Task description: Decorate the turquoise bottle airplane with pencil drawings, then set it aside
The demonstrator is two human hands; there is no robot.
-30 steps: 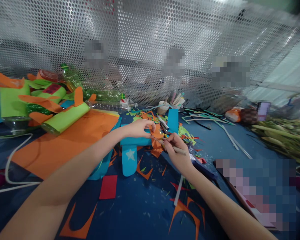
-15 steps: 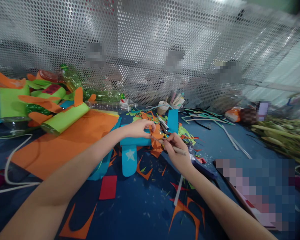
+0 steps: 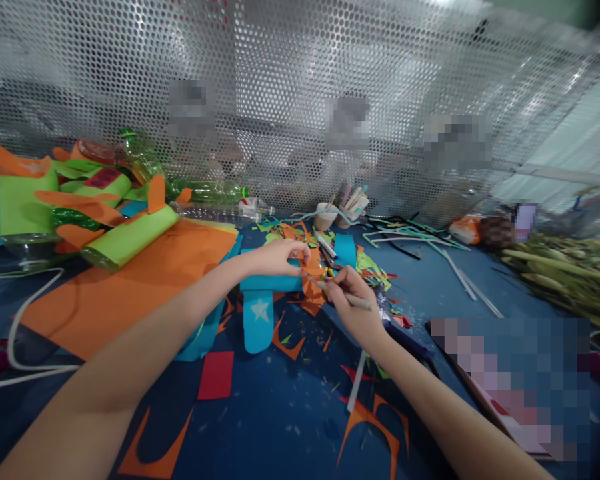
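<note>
Fingertips [image 3: 300, 255] of left hand [image 3: 280, 257] pinched shut on small orange paper cutout [image 3: 314, 267], held just above blue desk [image 3: 280, 413] near its middle. Right hand [image 3: 353, 300] curled closed round thin pencil-like stick [image 3: 353, 300], tip touching the cutout's right edge, shaft slanting out to the right past the knuckles. Cutout lying between the two sets of fingers, left thumb and forefinger on its upper left, stick tip at its lower right.

Directly under the left hand: blue paper plane model [image 3: 260, 293], wing pointing toward the near edge and marked with pale star [image 3: 261, 309]. Scattered round it, orange paper offcuts [image 3: 375, 427] and red paper rectangle [image 3: 217, 375], the latter toward the near edge. Large orange paper sheet [image 3: 125, 287] spread across the left half of the desk, green paper-wrapped bottle [image 3: 130, 237] lying on its far side. White cord [image 3: 20, 313] looping along the left edge. Small cup of sticks [image 3: 326, 217] at the far edge, against perforated metal screen [image 3: 300, 87]. Pile of green stalks [image 3: 565, 273] toward the right edge. White straw [image 3: 356, 383] lying just beneath the right wrist. Other people only dimly visible behind the screen.
</note>
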